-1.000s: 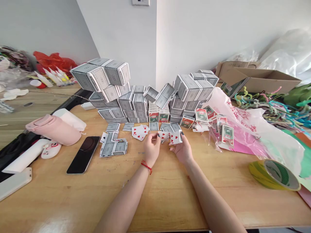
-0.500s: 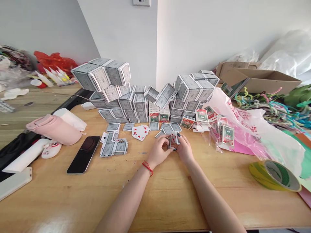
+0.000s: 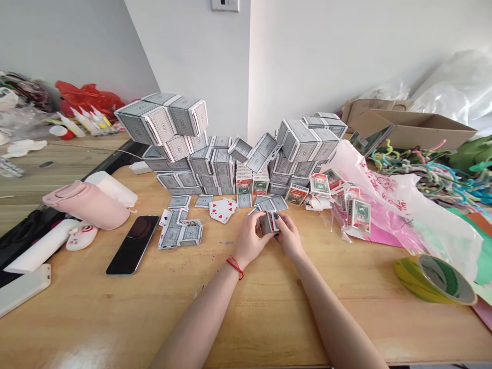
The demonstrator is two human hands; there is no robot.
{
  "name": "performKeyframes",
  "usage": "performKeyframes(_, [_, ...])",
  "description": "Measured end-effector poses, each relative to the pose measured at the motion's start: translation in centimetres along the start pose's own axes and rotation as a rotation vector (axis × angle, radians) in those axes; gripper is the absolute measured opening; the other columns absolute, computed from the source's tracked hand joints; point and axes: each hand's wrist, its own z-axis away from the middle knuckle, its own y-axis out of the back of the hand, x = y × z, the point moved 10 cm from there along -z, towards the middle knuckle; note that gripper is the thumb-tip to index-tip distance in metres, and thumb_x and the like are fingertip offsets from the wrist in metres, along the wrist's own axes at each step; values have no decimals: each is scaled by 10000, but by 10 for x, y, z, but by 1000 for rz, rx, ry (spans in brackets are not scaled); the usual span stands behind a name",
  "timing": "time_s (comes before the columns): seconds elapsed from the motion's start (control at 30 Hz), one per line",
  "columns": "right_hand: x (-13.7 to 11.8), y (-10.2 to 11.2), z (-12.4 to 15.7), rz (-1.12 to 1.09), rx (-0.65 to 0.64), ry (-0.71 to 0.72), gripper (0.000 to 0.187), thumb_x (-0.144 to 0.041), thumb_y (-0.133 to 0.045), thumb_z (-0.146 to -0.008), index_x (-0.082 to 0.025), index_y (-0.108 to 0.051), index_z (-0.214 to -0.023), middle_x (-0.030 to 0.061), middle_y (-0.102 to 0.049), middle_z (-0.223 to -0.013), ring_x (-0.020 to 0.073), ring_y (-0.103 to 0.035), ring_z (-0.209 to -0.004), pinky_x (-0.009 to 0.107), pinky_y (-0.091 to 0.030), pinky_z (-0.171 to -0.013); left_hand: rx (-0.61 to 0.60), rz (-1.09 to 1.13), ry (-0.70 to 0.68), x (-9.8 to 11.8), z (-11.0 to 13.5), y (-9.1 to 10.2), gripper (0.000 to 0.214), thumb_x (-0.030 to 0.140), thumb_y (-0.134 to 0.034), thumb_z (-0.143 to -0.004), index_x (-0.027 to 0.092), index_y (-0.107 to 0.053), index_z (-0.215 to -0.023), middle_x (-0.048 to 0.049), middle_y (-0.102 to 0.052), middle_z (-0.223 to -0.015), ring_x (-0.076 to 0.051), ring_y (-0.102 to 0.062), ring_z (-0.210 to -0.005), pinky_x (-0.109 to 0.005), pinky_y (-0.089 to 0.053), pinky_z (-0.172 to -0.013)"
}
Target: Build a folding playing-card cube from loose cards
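I see the left hand (image 3: 248, 240) and right hand (image 3: 290, 238) clamped on opposite sides of some playing cards (image 3: 268, 224), right of the phone (image 3: 132, 246); face-up heart cards (image 3: 222, 210) lie nearer the phone, a pink bottle (image 3: 86, 205) to its left

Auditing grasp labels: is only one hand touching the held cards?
No, the left hand and the right hand both grip the held cards, from opposite sides.

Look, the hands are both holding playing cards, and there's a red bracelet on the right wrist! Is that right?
Not quite: the red bracelet is on the left wrist, as the head view shows. The left hand and right hand are indeed both holding playing cards.
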Motion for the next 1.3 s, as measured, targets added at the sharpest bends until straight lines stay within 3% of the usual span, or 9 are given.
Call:
performKeyframes(0.23, [-7,-6,4,117,-41,41,349,-447,-652,-684,-227,-599,-949,19,-656,-910,171,-596,-787,251,-461,-623,-71,5,-36,6,1,-5,540,304,-620,-750,273,-417,-1248,-75,-485,-1220,-217,-483,-1129,-372,-453,-898])
performKeyframes(0.5, [7,-3,1,69,-35,-35,437,-460,-662,-664,-233,-599,-1032,39,-646,-987,183,-608,-788,259,-484,-599,-64,-34,-27,1,2,-7,618,103,-580,-695,257,-399,-1265,-91,-447,-1234,-239,-475,-1122,-380,-465,-881])
performKeyframes(0.73, [-2,-8,4,136,-82,11,407,-422,-660,-684,-208,-621,-1028,49,-655,-970,193,-605,-860,296,-488,-737,-78,32,25,-4,3,-9,606,82,-558,-684,261,-414,-1244,-95,-427,-1211,-181,-544,-905,-305,-515,-707])
performKeyframes(0.87, [-5,-10,6,146,-77,20,410,-405,-677,-667,-207,-627,-1023,42,-662,-930,190,-605,-843,288,-485,-726,-66,58,40,-5,3,-8,595,76,-547,-693,259,-415,-1243,-91,-421,-1200,-120,-530,-746,-286,-517,-670])
performKeyframes(1.3, [-6,1,2,275,-1,64,454,-424,-686,-644,-202,-607,-1032,38,-627,-925,159,-586,-754,245,-469,-617,-57,44,51,-7,4,-7,619,64,-535,-670,263,-407,-1243,-89,-418,-1205,-51,-447,-554,-265,-508,-593])
